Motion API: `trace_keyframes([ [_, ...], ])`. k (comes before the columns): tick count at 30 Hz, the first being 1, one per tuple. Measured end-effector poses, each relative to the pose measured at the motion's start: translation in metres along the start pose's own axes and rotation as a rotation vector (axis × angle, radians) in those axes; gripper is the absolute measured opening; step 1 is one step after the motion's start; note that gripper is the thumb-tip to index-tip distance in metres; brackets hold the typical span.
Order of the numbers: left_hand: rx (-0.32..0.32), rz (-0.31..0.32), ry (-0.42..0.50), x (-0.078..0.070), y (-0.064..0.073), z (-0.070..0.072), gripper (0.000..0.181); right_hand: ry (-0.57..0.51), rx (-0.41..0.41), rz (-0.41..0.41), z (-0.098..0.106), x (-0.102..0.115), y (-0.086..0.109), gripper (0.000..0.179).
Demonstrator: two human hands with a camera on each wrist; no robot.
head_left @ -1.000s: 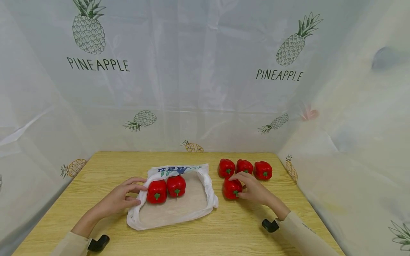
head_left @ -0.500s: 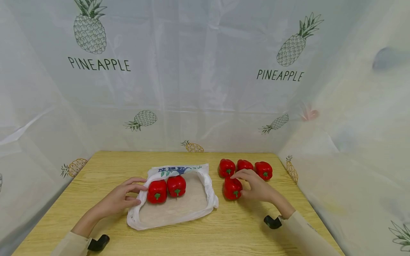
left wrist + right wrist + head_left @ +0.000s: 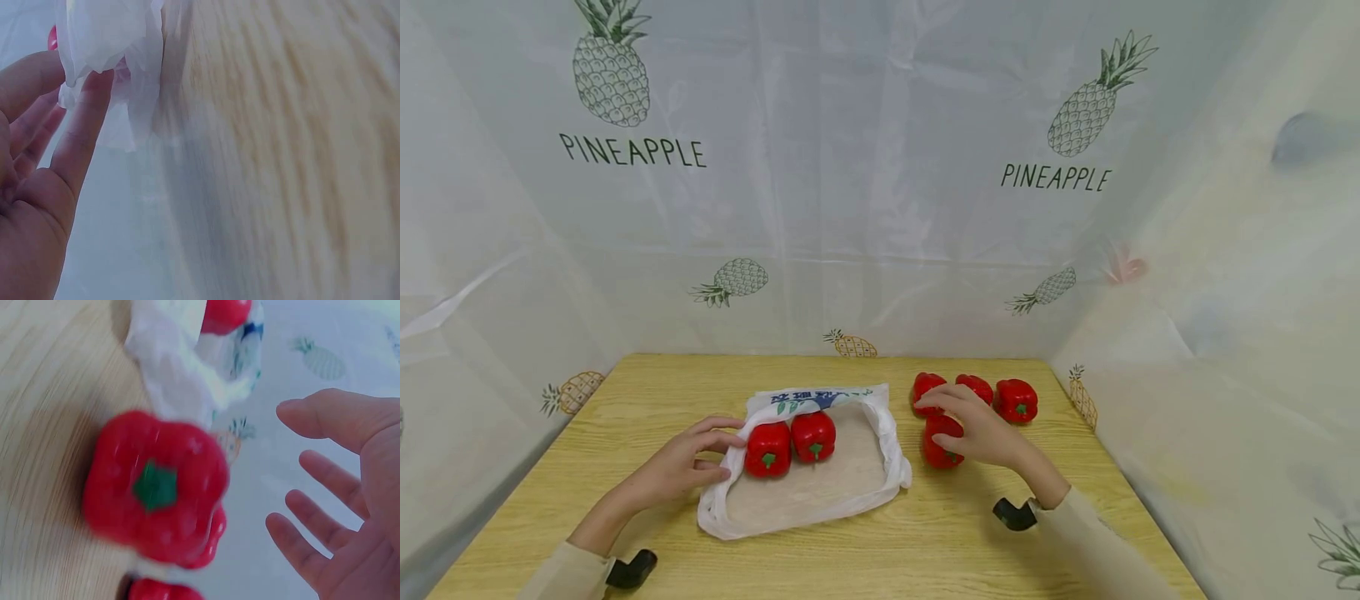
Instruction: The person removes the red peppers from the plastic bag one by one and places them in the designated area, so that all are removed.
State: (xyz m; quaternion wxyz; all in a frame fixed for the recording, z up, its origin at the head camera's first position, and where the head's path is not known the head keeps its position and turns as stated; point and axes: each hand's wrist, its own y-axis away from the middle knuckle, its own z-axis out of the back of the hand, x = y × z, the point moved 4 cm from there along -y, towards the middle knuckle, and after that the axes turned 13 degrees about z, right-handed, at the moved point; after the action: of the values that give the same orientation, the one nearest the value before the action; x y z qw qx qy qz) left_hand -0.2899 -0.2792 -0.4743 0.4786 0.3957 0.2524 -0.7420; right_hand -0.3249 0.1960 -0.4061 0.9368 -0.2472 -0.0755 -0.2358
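Note:
A white plastic bag (image 3: pixel 891 454) lies with its mouth spread wide. Two red bell peppers, one on the left (image 3: pixel 766 451) and one beside it (image 3: pixel 813 436), sit inside, green stems toward me. My left hand (image 3: pixel 681 471) pinches the bag's left edge; in the left wrist view its thumb (image 3: pixel 84 137) meets the thin plastic. Over on the right, my right hand (image 3: pixel 988 429) hovers above the nearest loose pepper (image 3: pixel 938 456). Its fingers are spread and hold nothing. The right wrist view shows a gap between that hand (image 3: pixel 350 487) and the pepper (image 3: pixel 156 487).
Behind the near pepper, a row holds a left pepper (image 3: pixel 927 387), a middle one (image 3: pixel 976 386) and a right one (image 3: pixel 1017 402). The wooden table (image 3: pixel 865 567) meets a pineapple-print curtain (image 3: pixel 850 208) at the back and sides.
My right hand has come off the near pepper, drawn slightly right, then shifted left above it. The near pepper has barely moved. My left hand and the bag stay put.

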Motion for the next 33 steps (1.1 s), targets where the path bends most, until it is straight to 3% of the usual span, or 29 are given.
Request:
trace_keyframes([
  [16,0.000,0.003,-0.003,0.003,-0.002,0.000,0.037,-0.112,0.075,0.070,-0.047,0.032,-0.064,0.057],
  [22,0.000,0.013,-0.001,0.002,-0.001,0.000,0.038,-0.127,0.086,0.161,-0.066,0.040,-0.088,0.054],
  [33,0.007,0.013,0.006,0.002,-0.001,0.001,0.039,-0.123,0.134,0.210,-0.089,0.040,-0.120,0.053],
])
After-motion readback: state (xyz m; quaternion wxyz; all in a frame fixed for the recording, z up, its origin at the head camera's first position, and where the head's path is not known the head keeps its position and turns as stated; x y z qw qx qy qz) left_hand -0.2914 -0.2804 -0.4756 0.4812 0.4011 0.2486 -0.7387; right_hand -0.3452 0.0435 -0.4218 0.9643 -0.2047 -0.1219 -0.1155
